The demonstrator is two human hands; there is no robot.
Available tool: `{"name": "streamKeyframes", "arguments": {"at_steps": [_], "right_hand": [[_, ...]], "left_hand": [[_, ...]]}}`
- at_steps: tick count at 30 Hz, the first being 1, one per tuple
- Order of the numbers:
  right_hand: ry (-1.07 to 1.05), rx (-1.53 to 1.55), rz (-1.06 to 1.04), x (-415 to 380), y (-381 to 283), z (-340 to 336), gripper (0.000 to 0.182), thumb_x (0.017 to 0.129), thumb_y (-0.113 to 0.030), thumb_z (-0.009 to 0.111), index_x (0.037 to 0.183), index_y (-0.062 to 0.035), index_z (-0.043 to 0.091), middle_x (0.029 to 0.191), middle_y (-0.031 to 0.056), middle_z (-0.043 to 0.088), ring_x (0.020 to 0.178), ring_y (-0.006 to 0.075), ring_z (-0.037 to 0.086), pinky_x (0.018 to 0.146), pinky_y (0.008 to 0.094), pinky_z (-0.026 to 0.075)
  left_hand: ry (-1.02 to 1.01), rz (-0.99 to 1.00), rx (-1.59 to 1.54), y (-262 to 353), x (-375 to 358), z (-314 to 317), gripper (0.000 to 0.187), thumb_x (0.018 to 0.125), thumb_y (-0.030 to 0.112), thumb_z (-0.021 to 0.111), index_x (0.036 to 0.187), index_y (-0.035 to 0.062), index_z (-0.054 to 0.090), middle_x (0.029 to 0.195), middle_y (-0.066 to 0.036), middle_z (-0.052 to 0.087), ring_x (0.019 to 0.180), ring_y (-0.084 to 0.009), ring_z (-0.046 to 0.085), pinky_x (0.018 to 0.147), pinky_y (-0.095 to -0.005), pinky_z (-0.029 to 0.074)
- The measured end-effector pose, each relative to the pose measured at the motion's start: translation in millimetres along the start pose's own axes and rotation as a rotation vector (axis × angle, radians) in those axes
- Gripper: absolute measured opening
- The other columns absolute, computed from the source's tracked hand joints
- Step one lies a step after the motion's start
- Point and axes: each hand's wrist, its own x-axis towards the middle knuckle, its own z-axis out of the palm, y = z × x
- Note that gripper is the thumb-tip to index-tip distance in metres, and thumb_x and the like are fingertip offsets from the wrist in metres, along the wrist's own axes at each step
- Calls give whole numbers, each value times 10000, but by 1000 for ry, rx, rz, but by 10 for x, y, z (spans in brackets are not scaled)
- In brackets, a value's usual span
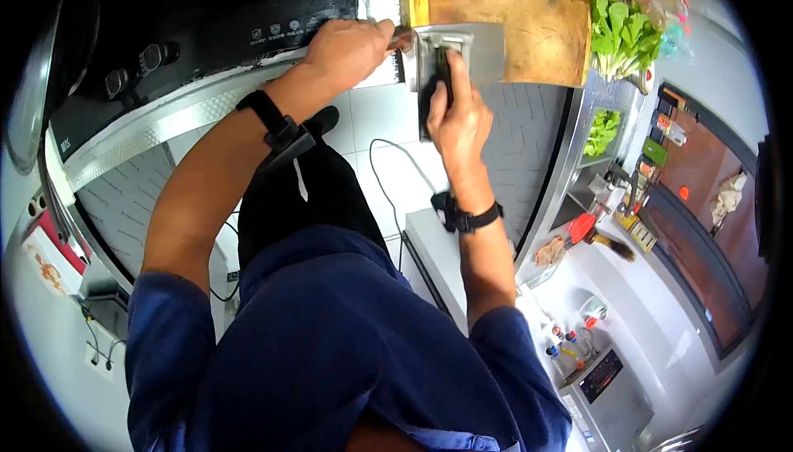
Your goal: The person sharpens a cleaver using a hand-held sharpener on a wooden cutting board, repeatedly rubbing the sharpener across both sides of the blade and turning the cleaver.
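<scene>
A cleaver (458, 56) is held flat over the near edge of the wooden cutting board (504, 6), its broad steel blade jutting past that edge. A dark strip (431, 93), perhaps a cloth or stone, lies against the blade's face and hangs below it; what it is cannot be told. The right hand (458, 118) presses fingers down on that strip and the blade, gripping narrowly. The left hand (347, 47) is closed around the cleaver's handle at the board's near left corner. Both wrists wear black bands. Left of the board sits a black stove (215, 27) with knobs. Leafy greens (624, 35) lie along the board's right edge, with more greens in a sink (603, 134) farther right.
</scene>
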Motion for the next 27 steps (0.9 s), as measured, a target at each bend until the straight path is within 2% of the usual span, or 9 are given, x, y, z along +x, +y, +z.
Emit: {"name": "streamKeyframes", "arguments": {"at_steps": [2,5,10,14,16,20,22,24,27], "right_hand": [[-42,-32,39,50,30,23,481,889,-95,662,1366,-134,627,905,242,730,753,413,715,663,473,587],[-76,-57,66,544,-43,121,459,906,-139,648,1364,-164,620,825,226,709,708,426,689,627,497,562],[0,7,-16,-55,76,30,561,875,-134,678,1426,-160,576,770,232,675,643,420,671,578,497,552],[20,-17,-38,440,110,226,481,907,-144,638,1383,-192,586,777,233,677,655,437,668,579,536,538],[-40,-69,-19,492,-3,98,476,900,-142,646,1373,-168,597,771,233,681,645,435,668,572,533,538],[-34,3,48,-132,65,16,556,881,-87,648,1428,-151,576,936,267,730,794,443,719,696,485,596],[-18,-32,46,-38,67,57,533,891,-114,645,1417,-174,585,897,257,725,772,443,710,679,505,584],[-1,-51,39,291,35,167,477,895,-163,653,1369,-184,607,781,213,691,671,415,687,607,522,555],[-46,-44,66,392,22,148,436,909,-192,640,1344,-195,609,793,219,692,677,434,678,616,544,546]], "left_hand": [[6,-4,-3,-12,-18,22,297,963,306,665,996,20,593,777,-172,718,720,-353,729,655,-452,574],[-38,-20,9,52,5,-115,266,942,260,682,997,16,594,785,-186,718,727,-366,725,670,-461,575],[-6,-26,-20,26,15,-33,250,952,254,667,989,17,596,789,-181,720,735,-357,730,671,-456,578],[-37,-39,8,5,40,23,255,948,253,668,1004,15,593,805,-174,725,769,-348,735,686,-461,579],[-38,-28,5,20,22,-16,257,953,259,656,1017,18,592,813,-176,729,790,-356,736,709,-474,580],[-84,-92,0,45,56,-61,262,960,272,630,1035,23,596,875,-189,743,823,-370,739,742,-496,578],[-24,-57,27,53,32,-58,223,992,189,506,1006,18,648,919,-197,754,837,-349,749,744,-462,586],[-83,-78,45,80,42,-107,209,987,189,521,1007,21,643,922,-179,757,856,-355,745,772,-464,579],[-94,-71,33,60,53,-92,250,965,251,638,1061,25,591,879,-193,742,847,-365,738,758,-484,577]]}}
